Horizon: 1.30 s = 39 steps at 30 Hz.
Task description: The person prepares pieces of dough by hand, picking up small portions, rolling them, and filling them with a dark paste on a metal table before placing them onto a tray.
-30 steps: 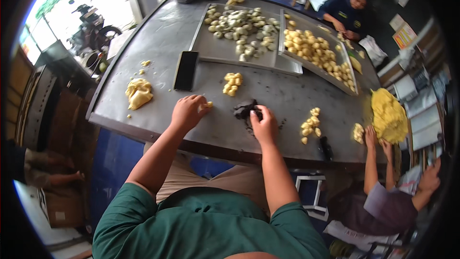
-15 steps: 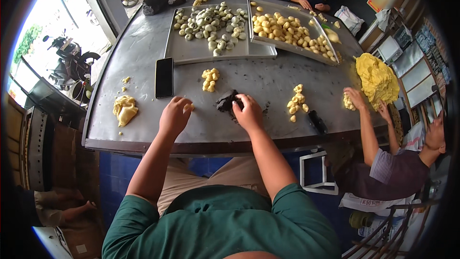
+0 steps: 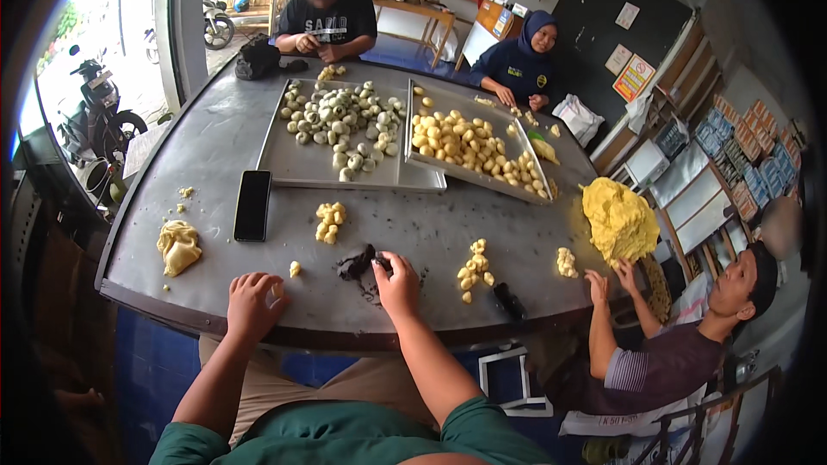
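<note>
My left hand (image 3: 251, 305) is by the near edge of the table, its fingers curled around a small pale piece of dough (image 3: 276, 292), mostly hidden. Just beyond it lies a little yellow dough ball (image 3: 295, 269). The fingers of my right hand (image 3: 398, 284) are closed on the edge of a crumbly dark brown lump (image 3: 353, 265), with dark crumbs around it. A cluster of yellow dough pieces (image 3: 330, 222) sits farther off, between my hands. To the left rests a smooth lump of dough (image 3: 178, 247).
Beyond are a tray of greenish-grey balls (image 3: 267, 151) and a tilted tray of yellow balls (image 3: 482, 176). A black phone (image 3: 252, 207) lies left. On the right are dough pieces (image 3: 475, 270), a black roll (image 3: 509, 301) and a big yellow dough mound (image 3: 618, 220). Three people work around the table.
My view has tilted up and turned right. My left hand has drawn back from the little dough ball toward the table edge. My right hand stays at the dark lump.
</note>
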Tool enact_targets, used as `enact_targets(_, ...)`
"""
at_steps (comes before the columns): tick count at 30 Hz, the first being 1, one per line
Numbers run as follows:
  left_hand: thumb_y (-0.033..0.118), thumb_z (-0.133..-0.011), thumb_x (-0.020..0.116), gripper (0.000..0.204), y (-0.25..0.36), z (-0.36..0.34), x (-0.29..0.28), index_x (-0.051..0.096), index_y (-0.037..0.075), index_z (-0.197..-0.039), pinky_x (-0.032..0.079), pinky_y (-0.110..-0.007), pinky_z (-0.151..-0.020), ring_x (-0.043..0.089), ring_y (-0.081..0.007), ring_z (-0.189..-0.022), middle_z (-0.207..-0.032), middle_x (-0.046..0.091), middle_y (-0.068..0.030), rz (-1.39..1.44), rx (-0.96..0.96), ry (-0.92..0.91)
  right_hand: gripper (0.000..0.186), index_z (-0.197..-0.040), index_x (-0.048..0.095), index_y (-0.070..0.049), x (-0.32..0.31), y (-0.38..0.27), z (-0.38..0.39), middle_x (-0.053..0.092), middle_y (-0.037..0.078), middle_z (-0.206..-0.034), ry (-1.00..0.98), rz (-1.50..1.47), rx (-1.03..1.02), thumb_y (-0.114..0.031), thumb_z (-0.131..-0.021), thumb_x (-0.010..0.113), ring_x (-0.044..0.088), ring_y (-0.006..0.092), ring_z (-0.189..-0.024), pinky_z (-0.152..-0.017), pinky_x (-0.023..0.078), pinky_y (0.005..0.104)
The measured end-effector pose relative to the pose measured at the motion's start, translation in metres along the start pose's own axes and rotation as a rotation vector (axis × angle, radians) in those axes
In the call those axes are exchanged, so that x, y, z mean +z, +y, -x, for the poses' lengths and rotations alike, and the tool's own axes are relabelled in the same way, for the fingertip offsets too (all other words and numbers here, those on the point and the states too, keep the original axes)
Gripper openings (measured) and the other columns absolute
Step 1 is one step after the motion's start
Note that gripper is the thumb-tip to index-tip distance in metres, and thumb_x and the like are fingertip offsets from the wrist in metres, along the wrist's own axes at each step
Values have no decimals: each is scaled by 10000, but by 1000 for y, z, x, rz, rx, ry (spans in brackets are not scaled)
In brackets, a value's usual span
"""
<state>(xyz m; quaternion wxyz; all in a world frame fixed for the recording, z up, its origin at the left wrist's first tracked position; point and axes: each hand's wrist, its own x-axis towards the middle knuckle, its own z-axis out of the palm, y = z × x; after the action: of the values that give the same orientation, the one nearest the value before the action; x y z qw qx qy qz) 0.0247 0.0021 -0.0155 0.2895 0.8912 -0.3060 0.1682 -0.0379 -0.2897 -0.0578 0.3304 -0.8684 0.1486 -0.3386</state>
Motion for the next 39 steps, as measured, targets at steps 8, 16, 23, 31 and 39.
enact_targets(8, 254, -866, 742, 236, -6, 0, -5, 705, 132, -1065, 393, -424, -1044, 648, -274, -1061, -1034, 728, -65, 10, -95, -161, 226, -1141, 712, -15, 23, 20, -47, 712, 201, -1165, -240, 68, -198, -131, -967, 627, 675, 357, -1112, -949, 550, 435)
enact_targets(16, 240, -884, 720, 212, -5, -3, -1, 711, 137, -1070, 403, -411, -1030, 660, -262, -1049, -1025, 735, -68, 68, -26, -138, 274, -1126, 725, -39, -44, 18, -1, 712, 176, -1175, -415, 123, -293, -32, -852, 719, 676, 342, -1115, -963, 545, 440)
enact_targets(23, 220, -925, 673, 188, -10, 2, 7, 702, 146, -1095, 367, -456, -1109, 661, -257, -1120, -1065, 747, -68, 18, -25, -177, 349, -1274, 634, -23, 12, -14, -15, 651, 201, -1291, -309, 2, -170, -95, -933, 644, 652, 371, -1138, -953, 543, 440)
enact_targets(31, 289, -972, 603, 223, -12, -1, 11, 685, 141, -1117, 258, -582, -1197, 431, -278, -1443, -1472, 559, -24, -20, 51, -354, 261, -1133, 699, -56, -42, -7, 14, 703, 149, -1134, -471, 201, -220, -78, -873, 697, 661, 351, -1076, -933, 548, 431)
enact_targets(39, 320, -967, 601, 429, -7, -3, 10, 599, 136, -1355, 256, -547, -1210, 397, -305, -1468, -1524, 523, -51, -67, -3, -374, 290, -1198, 710, -64, -7, -14, 15, 710, 109, -1197, -234, 330, -457, -109, -924, 628, 607, 303, -1214, -1026, 505, 405)
